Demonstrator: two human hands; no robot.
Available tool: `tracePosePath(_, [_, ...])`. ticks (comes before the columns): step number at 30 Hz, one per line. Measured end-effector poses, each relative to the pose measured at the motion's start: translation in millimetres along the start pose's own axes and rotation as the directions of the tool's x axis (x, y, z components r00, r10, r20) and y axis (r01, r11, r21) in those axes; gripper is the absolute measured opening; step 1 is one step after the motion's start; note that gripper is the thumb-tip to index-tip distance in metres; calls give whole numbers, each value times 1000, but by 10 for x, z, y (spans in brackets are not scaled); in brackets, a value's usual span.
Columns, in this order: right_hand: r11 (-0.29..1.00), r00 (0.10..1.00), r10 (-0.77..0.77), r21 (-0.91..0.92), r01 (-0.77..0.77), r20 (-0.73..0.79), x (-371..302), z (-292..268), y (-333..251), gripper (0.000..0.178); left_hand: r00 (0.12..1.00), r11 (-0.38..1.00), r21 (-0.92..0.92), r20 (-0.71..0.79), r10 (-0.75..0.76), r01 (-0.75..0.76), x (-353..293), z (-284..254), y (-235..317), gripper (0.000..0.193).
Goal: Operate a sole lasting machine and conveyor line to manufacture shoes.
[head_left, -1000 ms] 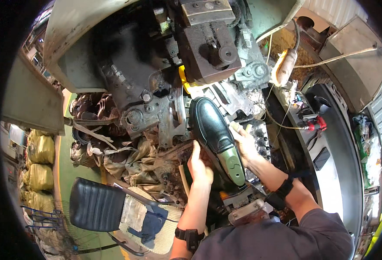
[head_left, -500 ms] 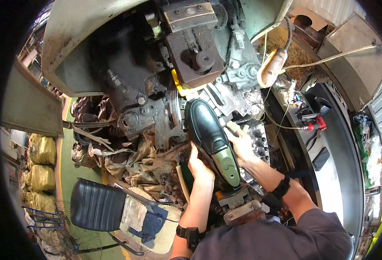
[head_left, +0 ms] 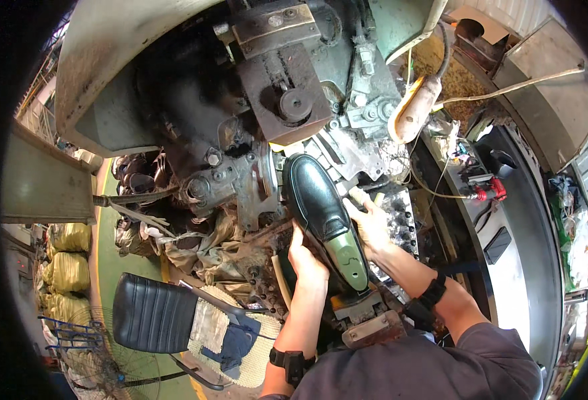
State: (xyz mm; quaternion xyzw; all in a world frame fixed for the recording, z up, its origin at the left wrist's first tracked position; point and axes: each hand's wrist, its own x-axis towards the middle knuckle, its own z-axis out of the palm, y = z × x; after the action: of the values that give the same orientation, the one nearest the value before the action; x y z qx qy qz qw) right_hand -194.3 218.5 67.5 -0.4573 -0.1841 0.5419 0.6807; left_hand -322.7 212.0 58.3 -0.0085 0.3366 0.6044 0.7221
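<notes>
In front of the dark lasting machine (head_left: 287,117), your two hands hold a black leather shoe (head_left: 314,193), toe pointing up toward the machine's metal block and heel back toward your body. Your left hand (head_left: 309,261) cups its left side, thumb laid along the edge, the other fingers mostly hidden underneath. Your right hand (head_left: 372,225) holds the right side, its fingers slightly apart, with pale coverings at the tips (how hard either hand presses, I cannot tell).

A green shoe last (head_left: 347,259) fills the shoe and shows bare at the heel, just above a metal bracket (head_left: 364,310); whether the two touch is unclear. Judging by how things lie, the upper is already fitted over the last across toe and instep, and the shoe is already up at the machine's working area. What remains undone is the release: both your hands are on the shoe, and no machine part visibly grips it from above. The underside is out of sight, so its condition cannot be judged.

To your right, a smartphone (head_left: 498,245) and a red-handled tool (head_left: 490,191) lie on the long surface (head_left: 517,287); to your left stands a black-backed chair (head_left: 157,312).
</notes>
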Motion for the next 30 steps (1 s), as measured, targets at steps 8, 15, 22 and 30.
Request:
tracePosePath(8, [999,999,24,-26,-23,31,149,-145,112,48,1000,1000,10,12,20,-20,29,48,-36,35])
tracePosePath(15, [1000,999,26,-13,-25,37,119,-134,104,48,1000,1000,13,21,6,-6,68,-67,-23,37])
tracePosePath(22, [999,999,40,2,-40,32,24,-206,134,53,997,999,-5,65,-43,43,-23,-106,-60,38])
tracePosePath(30, [980,960,-5,-189,60,279,43,-1085,-407,62,956,820,492,136,260,-293,-43,-463,233,37])
